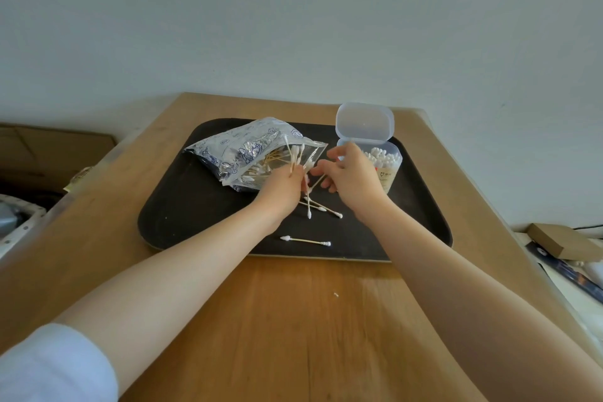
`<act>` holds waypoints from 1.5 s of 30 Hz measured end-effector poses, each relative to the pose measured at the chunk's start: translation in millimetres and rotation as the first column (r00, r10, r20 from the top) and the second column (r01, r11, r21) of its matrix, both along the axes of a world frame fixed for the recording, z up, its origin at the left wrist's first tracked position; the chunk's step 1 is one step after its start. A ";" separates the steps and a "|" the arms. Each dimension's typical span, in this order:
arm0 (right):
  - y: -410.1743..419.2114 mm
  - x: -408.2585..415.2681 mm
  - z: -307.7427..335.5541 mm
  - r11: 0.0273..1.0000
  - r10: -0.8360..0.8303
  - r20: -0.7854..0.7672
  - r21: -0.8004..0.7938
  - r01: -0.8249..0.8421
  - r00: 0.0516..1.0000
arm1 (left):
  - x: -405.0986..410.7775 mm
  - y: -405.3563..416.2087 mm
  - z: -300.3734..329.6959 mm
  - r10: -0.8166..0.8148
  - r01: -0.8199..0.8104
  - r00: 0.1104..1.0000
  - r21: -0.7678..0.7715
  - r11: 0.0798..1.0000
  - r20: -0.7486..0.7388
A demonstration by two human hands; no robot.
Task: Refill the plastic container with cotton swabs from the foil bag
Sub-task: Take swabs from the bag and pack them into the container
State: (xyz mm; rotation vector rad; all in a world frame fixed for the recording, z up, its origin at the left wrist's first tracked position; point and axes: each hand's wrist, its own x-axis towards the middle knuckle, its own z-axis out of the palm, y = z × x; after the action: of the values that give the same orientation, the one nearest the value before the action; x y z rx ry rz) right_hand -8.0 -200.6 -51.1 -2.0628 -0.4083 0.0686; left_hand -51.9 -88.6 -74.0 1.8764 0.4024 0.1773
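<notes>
Down on a dark tray (182, 222) set on the wooden desk (293, 320), with the foil bag (243, 148) lying on its side at the tray's far left, silver and crinkled, printed in blue, mouth gaping toward the middle and a tangle of wooden-stemmed swabs showing through its clear face. Left hand (282, 188) at the bag's mouth, fingers curled and pinching a small bunch of cotton swabs (295, 153), white tips fanned upward over the bag. Right hand (350, 176) just beside it, fingers (321, 168) loosely bent and partly spread, apparently nipping one swab stem between thumb and forefinger, though the blur there makes that hard to confirm. Right behind that hand, the plastic container (386, 166) at the tray's far right: clear, rounded, hinged lid (363, 122) flipped up and standing open, packed with upright swabs, white tips crowding the rim, a small label on the front wall. Loose swabs (321, 208) crossed on the tray between and under the wrists, and a single swab (306, 241) lying flat nearer the front edge. White sleeve (55, 365) on the left arm, right forearm bare
</notes>
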 end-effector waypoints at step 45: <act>17.6 -22.9 5.7 0.957 0.170 0.282 -0.277 -0.089 0.944 | -20.4 9.2 2.5 -0.031 0.047 0.952 -0.044 0.998 0.305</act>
State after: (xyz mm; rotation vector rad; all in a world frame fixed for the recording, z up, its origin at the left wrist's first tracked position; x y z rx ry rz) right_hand -30.9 -183.0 -45.4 -2.3116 -0.7620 -0.1245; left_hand -72.4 -79.4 -71.6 1.7692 0.1564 0.4200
